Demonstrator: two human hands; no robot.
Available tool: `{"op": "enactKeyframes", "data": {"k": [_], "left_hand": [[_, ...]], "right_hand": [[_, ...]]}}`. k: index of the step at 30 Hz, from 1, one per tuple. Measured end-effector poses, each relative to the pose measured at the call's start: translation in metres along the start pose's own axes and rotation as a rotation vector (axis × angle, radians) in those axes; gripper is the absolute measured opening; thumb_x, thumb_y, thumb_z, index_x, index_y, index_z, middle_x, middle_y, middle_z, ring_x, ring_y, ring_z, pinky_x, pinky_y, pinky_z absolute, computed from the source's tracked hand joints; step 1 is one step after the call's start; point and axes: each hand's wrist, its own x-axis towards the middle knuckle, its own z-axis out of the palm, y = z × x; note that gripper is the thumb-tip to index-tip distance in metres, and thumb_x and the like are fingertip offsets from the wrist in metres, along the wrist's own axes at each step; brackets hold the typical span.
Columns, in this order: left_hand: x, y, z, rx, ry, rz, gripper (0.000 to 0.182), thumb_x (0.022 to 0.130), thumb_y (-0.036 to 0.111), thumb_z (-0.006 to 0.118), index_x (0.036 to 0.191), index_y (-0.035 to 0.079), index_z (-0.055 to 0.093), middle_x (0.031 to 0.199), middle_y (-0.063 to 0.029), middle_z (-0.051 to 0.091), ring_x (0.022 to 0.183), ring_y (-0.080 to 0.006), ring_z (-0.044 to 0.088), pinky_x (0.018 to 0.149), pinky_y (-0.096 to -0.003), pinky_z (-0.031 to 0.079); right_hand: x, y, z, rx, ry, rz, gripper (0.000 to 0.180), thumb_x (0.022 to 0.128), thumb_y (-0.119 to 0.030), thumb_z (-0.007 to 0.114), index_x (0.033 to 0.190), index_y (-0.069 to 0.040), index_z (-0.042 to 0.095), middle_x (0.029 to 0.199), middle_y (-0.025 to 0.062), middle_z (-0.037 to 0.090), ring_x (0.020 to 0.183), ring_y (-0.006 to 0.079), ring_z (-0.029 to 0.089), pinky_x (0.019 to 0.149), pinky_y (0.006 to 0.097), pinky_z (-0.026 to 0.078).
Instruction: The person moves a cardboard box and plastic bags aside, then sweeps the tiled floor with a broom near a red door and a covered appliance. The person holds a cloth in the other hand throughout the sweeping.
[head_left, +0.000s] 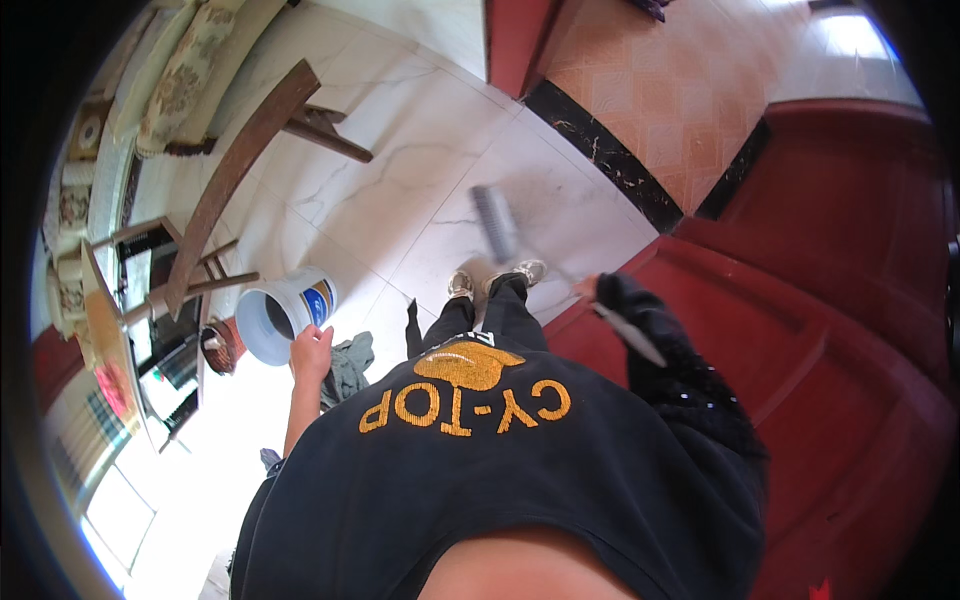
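My right hand (589, 287) grips the handle of a long-handled brush (493, 225). Its grey, ribbed head is blurred and hovers over or touches the floor just ahead of my shoes; which of the two I cannot tell. The pale end of the handle runs back along my dark sleeve. On the other side, my left hand (311, 351) closes at the rim of a white plastic bucket (289, 311) with a blue label. Something dark shows inside the bucket. A grey-green cloth (349, 367) hangs beside my left wrist; what holds it is hidden.
A curved brown wooden bench (240, 157) stands ahead on the left over marble-patterned tiles (360, 187). Beyond it are a cushioned sofa (187, 82), a low table (105, 300) and a small basket (223, 346). Red door panels (750, 330) flank my right, beside a black threshold (600, 154).
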Motion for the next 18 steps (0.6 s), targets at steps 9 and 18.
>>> {"op": "enactKeyframes", "data": {"k": [9, 18], "left_hand": [[-0.015, -0.018, 0.018, -0.112, -0.025, -0.044, 0.035, 0.077, 0.038, 0.056, 0.072, 0.004, 0.055, 0.073, -0.0176, 0.061, 0.075, -0.0355, 0.058, 0.067, -0.0416, 0.043], [-0.006, -0.028, 0.034, -0.113, -0.006, 0.004, 0.033, 0.076, 0.037, 0.057, 0.07, 0.005, 0.054, 0.071, -0.0165, 0.061, 0.074, -0.035, 0.058, 0.066, -0.0418, 0.044]], "right_hand": [[-0.155, 0.05, -0.129, 0.65, 0.219, 0.678, 0.04, 0.085, -0.022, 0.03, 0.088, 0.003, 0.061, 0.079, 0.0176, 0.064, 0.068, 0.0269, 0.061, 0.064, 0.0378, 0.047], [-0.077, -0.077, -0.076, 0.422, 0.122, 0.238, 0.03, 0.084, -0.031, 0.041, 0.099, -0.008, 0.051, 0.084, 0.0121, 0.057, 0.074, 0.0244, 0.057, 0.063, 0.0385, 0.046]]}}
